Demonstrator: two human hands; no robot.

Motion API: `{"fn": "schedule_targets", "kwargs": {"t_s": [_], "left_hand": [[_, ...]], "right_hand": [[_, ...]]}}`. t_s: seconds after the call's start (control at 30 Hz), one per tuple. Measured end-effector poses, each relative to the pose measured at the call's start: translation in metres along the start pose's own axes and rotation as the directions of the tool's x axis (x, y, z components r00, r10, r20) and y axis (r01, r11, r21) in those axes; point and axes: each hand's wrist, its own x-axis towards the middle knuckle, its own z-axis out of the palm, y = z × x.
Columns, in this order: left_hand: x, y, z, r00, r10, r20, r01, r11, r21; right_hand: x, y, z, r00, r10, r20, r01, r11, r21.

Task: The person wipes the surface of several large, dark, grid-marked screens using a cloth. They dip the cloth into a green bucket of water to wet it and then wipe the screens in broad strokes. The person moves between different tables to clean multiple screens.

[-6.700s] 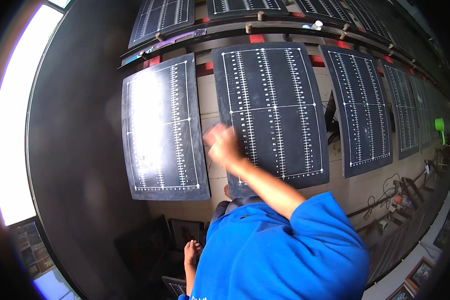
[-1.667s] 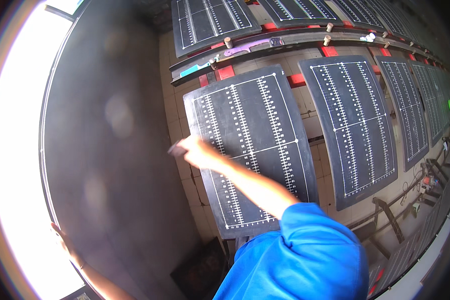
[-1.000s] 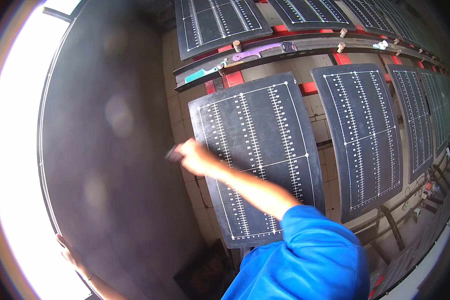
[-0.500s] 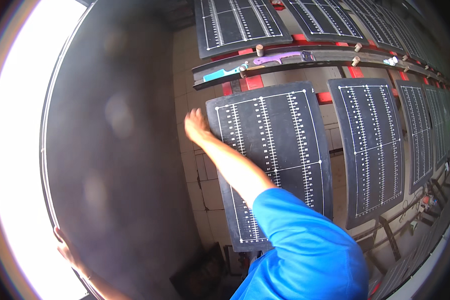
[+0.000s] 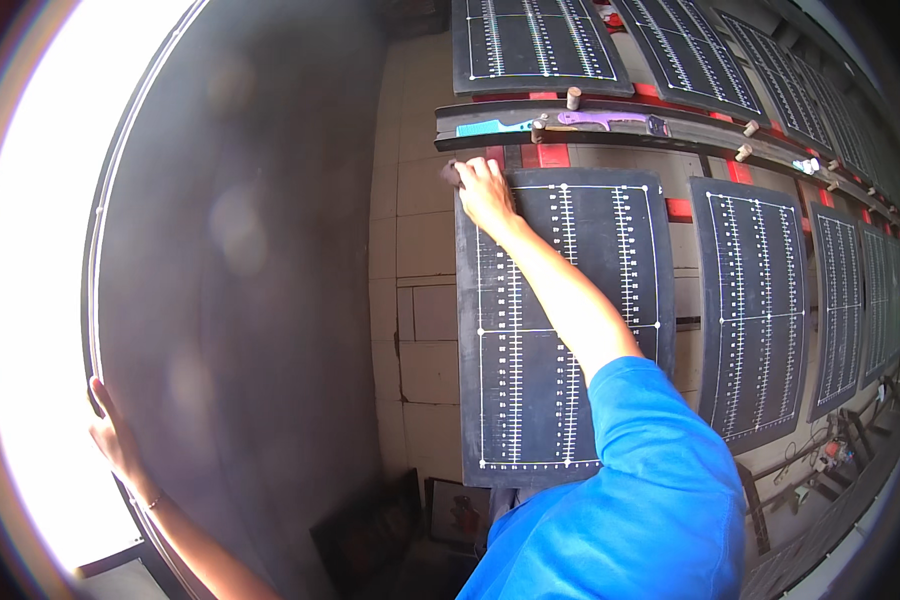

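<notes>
My left hand [image 5: 116, 440] wraps round the outer edge of a large dark panel [image 5: 270, 270] at the left, against bright white light. My right hand [image 5: 487, 195] is closed on a small dark brown pad [image 5: 452, 173], perhaps a sponge or folded cloth. It rests at the far left corner of a black board [image 5: 515, 400] marked with white scales and a thin white border. The bare right forearm and blue sleeve lie across this board and hide part of it.
Behind the board runs a dark metal rail [image 5: 690, 135] with a turquoise tool [image 5: 492, 128], a purple tool [image 5: 600, 119] and wooden pegs. Similar marked boards [image 5: 755, 310] stand on red supports. Floor tiles [image 5: 410, 250] show in the gap beside the panel; dark framed pieces [image 5: 370, 525] lean below.
My right hand has moved from beside the board's left edge to its far left corner; the brown pad now shows. The view has shifted, and my left hand appears higher along the panel's edge.
</notes>
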Motion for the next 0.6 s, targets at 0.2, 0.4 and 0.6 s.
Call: {"fn": "schedule_targets", "kwargs": {"t_s": [0.2,0.4,0.6], "left_hand": [[-0.013,0.034,0.002,0.994,0.044,-0.100,-0.049,0.998,-0.044],[-0.002,0.003,0.000,0.998,0.066,-0.009,-0.066,0.998,0.016],[0.021,-0.024,0.009,0.992,0.115,-0.051,-0.113,0.993,0.041]], "right_hand": [[-0.240,-0.162,-0.081,0.790,-0.286,0.542,0.119,0.939,0.323],[-0.350,-0.206,-0.142,0.603,-0.622,0.500,0.169,0.712,0.681],[-0.095,-0.088,-0.041,0.932,-0.296,0.211,0.308,0.951,-0.030]]}}
